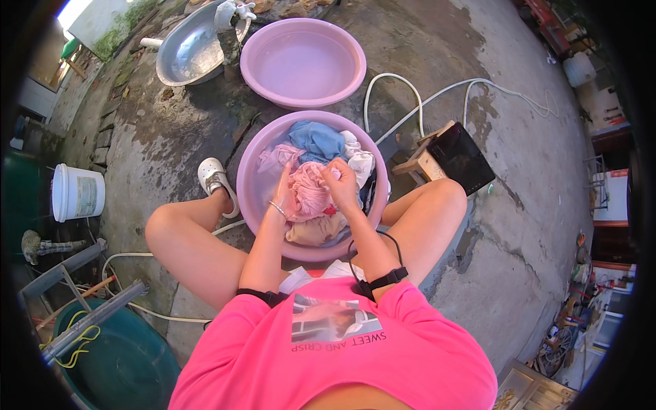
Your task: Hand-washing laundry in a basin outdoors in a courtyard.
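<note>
Between my knees stands a pink plastic basin [248,215] with several pieces of laundry in it. A bunched pink garment [309,192] is held up between both hands over the basin. My left hand [285,197] lies along its left side, the fingers fairly straight and partly hidden by cloth. My right hand [342,183] grips its upper right part with bent fingers. A small pale bit at those fingertips could be cloth or soap; I cannot tell. Around the garment lie a blue garment [316,141], white cloth [360,159], paler pink cloth [279,156] and a beige garment [316,230].
Beyond stands a second pink basin [302,61] holding water. Left of it are a metal basin [189,51] and a tap [245,9]. A white hose [420,102] crosses the concrete. At right, a black panel [460,159] rests on a wooden stool [428,164]; a white bucket [79,192] is left.
</note>
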Tool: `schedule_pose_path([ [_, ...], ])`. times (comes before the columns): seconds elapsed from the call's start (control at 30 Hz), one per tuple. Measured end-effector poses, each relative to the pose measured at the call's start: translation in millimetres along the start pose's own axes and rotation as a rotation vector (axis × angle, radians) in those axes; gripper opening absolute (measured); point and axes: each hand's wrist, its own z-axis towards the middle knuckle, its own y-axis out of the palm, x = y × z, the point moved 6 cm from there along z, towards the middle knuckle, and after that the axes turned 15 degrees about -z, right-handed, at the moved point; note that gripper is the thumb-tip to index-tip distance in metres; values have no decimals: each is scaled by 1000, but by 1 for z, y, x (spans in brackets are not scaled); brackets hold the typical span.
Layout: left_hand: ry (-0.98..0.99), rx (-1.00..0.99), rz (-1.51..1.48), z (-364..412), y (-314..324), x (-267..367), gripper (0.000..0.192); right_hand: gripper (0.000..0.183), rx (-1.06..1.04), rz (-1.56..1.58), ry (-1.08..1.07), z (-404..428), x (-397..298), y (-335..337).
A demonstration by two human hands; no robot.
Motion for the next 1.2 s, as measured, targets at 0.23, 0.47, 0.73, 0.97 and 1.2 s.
schedule_pose_path([
  [0.23,-70,-221,-234,-1,7,-26,30,23,-379,-362,-799,-67,-123,60],
  [0.47,112,-75,-232,25,-7,-16,20,21,199,-524,-174,-13,11,-2],
  [0.73,859,-116,-72,-9,-12,65,31,15,310,-508,92,4,-4,-60],
  [0.97,878,-258,381,-47,41,60,32,60,-122,-521,-232,-4,-38,-12],
  [1.2,1111,-456,1246,-80,95,39,36,49,-33,-166,-167,7,-24,10],
])
